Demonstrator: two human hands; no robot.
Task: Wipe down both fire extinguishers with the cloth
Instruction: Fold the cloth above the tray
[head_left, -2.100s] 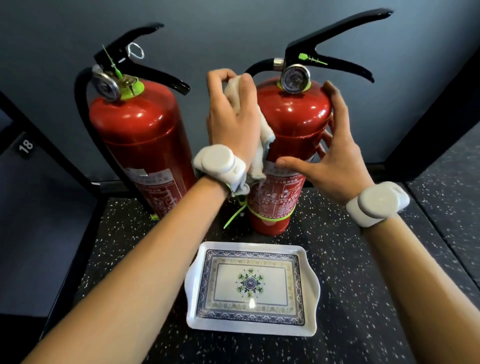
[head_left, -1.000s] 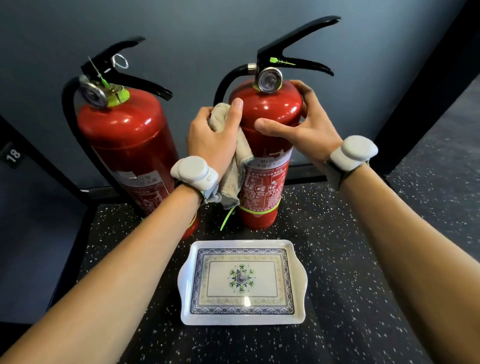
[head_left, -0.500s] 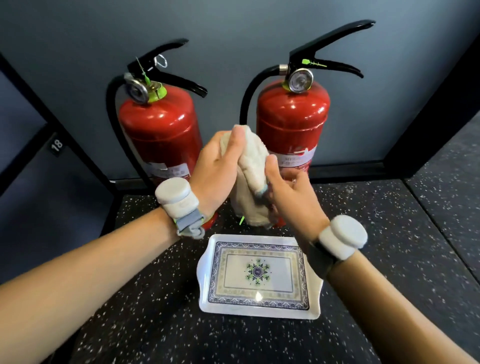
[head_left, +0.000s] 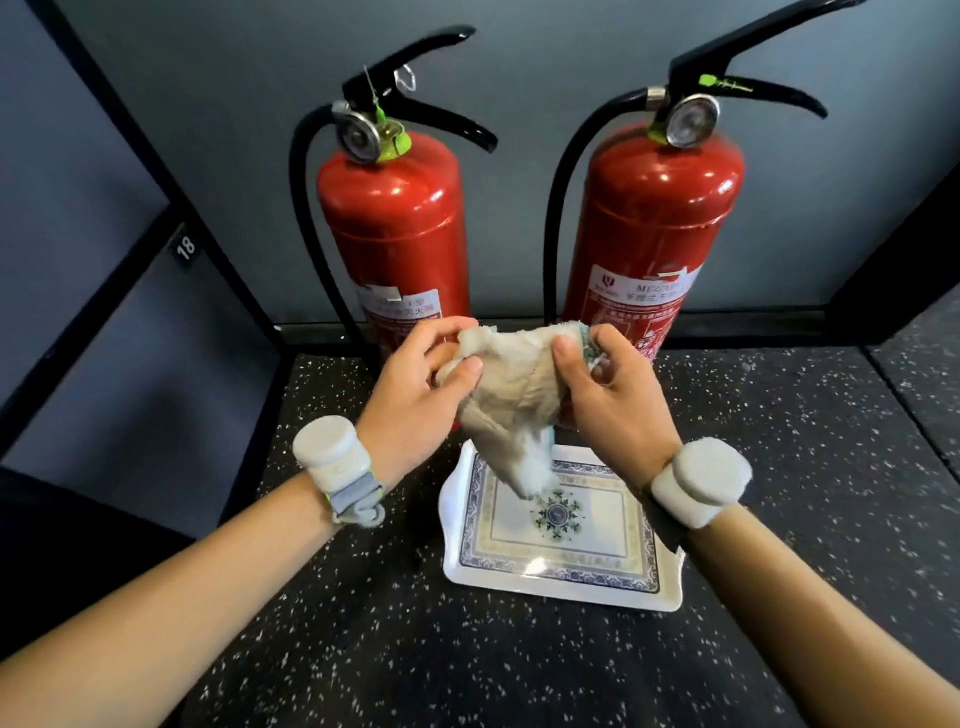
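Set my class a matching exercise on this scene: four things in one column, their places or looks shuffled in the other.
1 cloth
2 tray
3 number tag
4 right extinguisher

A black, white digits
B upright by the wall
C pinched by left hand and right hand
D flat on the speckled floor

Pairs: 1-C, 2-D, 3-A, 4-B

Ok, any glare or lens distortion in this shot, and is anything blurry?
Head view: bright highlights glare on the shoulders of the left extinguisher and right extinguisher, with a small spot on the tray. Head view: the wide-angle lens splays both cylinders apart at the top. Head view: the cloth looks slightly soft.
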